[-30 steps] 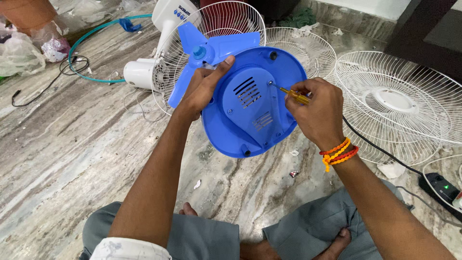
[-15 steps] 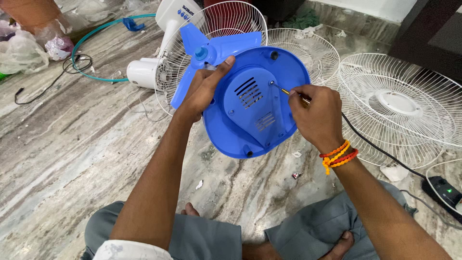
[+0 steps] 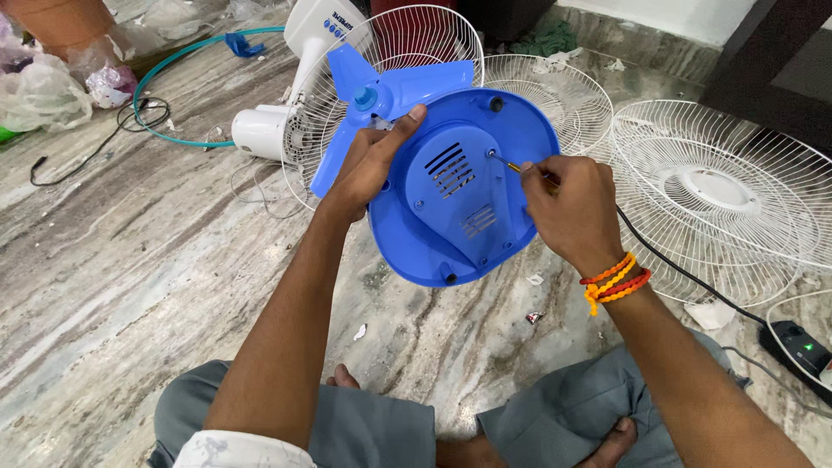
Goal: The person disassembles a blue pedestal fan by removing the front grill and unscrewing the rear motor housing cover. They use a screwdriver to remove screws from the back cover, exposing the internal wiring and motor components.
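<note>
Marble floor (image 3: 130,286), round blue fan base (image 3: 459,217), underside up

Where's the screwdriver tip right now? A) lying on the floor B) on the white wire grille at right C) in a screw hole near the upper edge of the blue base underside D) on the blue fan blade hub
C: the right hand holds the screwdriver with its tip in a screw hole of the blue base, which the left hand steadies.

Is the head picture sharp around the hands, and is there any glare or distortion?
Head view: even, soft light; left hand, right hand and blue fan base are sharp; faint sheen on the marble floor; wide-angle bending towards the edges.
</note>
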